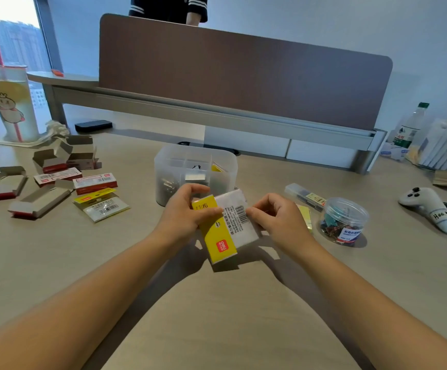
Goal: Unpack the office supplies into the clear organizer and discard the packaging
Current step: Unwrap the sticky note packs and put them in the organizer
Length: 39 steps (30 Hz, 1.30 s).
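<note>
Two bare forearms, left hand (pixel 187 209) and right hand (pixel 273 216), uncovered to the frame edge; no sleeves, gloves, rings, watch or bands visible.

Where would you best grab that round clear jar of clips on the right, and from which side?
Take the jar round its side wall, just below the lid, with the fingers coming from above or from the front. It stands upright and is round and smooth, so a wrap round the wall should hold. The yellow pad lies close on its left, so that side is tighter.
</note>
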Each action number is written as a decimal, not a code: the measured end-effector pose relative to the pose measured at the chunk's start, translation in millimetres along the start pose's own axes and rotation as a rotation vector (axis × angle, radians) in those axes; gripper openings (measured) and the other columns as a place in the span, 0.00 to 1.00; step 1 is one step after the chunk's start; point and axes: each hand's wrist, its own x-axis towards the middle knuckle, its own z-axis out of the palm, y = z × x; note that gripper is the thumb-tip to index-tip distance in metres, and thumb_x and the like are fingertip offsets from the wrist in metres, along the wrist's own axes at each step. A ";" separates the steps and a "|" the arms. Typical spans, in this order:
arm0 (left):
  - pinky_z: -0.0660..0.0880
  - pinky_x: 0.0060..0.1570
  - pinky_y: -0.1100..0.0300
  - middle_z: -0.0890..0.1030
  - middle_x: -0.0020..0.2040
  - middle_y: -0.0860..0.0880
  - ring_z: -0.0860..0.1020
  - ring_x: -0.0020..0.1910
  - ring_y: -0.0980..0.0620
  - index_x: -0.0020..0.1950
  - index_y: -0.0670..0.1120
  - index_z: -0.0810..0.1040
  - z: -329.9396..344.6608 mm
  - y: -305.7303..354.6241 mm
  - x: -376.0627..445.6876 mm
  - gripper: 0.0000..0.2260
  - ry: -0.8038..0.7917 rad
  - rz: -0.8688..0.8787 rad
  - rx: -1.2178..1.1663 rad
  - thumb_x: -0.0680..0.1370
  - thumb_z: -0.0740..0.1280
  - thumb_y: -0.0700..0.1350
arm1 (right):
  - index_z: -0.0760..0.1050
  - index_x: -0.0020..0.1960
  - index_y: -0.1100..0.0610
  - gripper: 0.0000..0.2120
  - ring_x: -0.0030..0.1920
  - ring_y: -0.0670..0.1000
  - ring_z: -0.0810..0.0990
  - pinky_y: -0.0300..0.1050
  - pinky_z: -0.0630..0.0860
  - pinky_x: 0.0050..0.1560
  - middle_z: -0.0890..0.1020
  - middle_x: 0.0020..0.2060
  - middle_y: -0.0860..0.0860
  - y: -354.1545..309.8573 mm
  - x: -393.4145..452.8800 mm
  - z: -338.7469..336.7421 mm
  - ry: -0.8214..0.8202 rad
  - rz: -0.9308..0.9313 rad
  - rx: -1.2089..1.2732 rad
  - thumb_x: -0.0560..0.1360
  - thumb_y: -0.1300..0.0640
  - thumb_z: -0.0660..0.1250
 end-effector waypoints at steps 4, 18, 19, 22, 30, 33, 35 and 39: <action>0.76 0.39 0.61 0.75 0.46 0.49 0.77 0.47 0.49 0.53 0.46 0.68 -2.4 -1.6 3.3 0.13 0.029 -0.051 -0.094 0.72 0.66 0.37 | 0.69 0.51 0.54 0.06 0.47 0.48 0.75 0.38 0.76 0.40 0.74 0.45 0.47 -3.7 9.0 8.5 0.021 -0.008 0.014 0.74 0.59 0.63; 0.77 0.39 0.58 0.80 0.43 0.49 0.80 0.42 0.51 0.45 0.49 0.73 -6.4 -4.4 1.5 0.02 -0.130 -0.212 -0.032 0.74 0.65 0.43 | 0.72 0.38 0.54 0.09 0.36 0.44 0.79 0.29 0.75 0.29 0.77 0.36 0.49 -2.3 4.5 26.2 0.099 0.000 0.288 0.75 0.63 0.60; 0.77 0.38 0.59 0.80 0.42 0.50 0.80 0.41 0.52 0.44 0.50 0.73 -6.6 -3.2 1.2 0.02 -0.117 -0.186 -0.015 0.75 0.65 0.43 | 0.72 0.38 0.55 0.09 0.35 0.43 0.79 0.30 0.75 0.28 0.77 0.36 0.49 -3.0 4.5 25.9 0.092 0.017 0.310 0.76 0.63 0.60; 0.77 0.37 0.60 0.79 0.41 0.52 0.79 0.40 0.53 0.42 0.51 0.72 -8.5 -0.2 1.6 0.04 -0.069 -0.127 0.001 0.75 0.64 0.43 | 0.71 0.37 0.53 0.09 0.39 0.45 0.77 0.33 0.78 0.33 0.77 0.39 0.49 -3.4 8.9 25.7 0.083 0.023 0.261 0.75 0.62 0.60; 0.75 0.35 0.60 0.78 0.40 0.52 0.78 0.39 0.54 0.41 0.51 0.72 -12.1 0.8 2.3 0.05 0.047 -0.103 -0.038 0.75 0.64 0.42 | 0.70 0.38 0.54 0.09 0.38 0.46 0.74 0.34 0.76 0.38 0.76 0.36 0.49 -1.2 13.2 25.0 0.021 0.080 0.296 0.76 0.62 0.58; 0.72 0.34 0.64 0.76 0.40 0.53 0.76 0.39 0.57 0.46 0.48 0.72 -8.4 -0.1 1.4 0.03 0.061 -0.074 0.017 0.75 0.65 0.42 | 0.69 0.38 0.54 0.07 0.38 0.45 0.76 0.34 0.76 0.36 0.77 0.37 0.48 -0.1 12.3 30.0 0.024 0.058 0.221 0.74 0.59 0.62; 0.70 0.33 0.66 0.75 0.39 0.54 0.75 0.38 0.58 0.50 0.46 0.71 -6.0 -1.3 1.1 0.06 0.072 -0.058 0.042 0.75 0.65 0.42 | 0.69 0.37 0.53 0.07 0.37 0.44 0.76 0.32 0.75 0.32 0.76 0.36 0.48 0.9 12.6 33.6 0.053 0.026 0.159 0.73 0.57 0.65; 0.72 0.34 0.64 0.76 0.40 0.53 0.76 0.38 0.57 0.51 0.46 0.71 -7.0 -1.1 1.9 0.06 0.093 -0.077 0.021 0.75 0.65 0.42 | 0.67 0.36 0.52 0.10 0.38 0.45 0.77 0.28 0.75 0.32 0.76 0.36 0.47 2.7 15.0 34.3 0.105 -0.001 0.101 0.72 0.60 0.66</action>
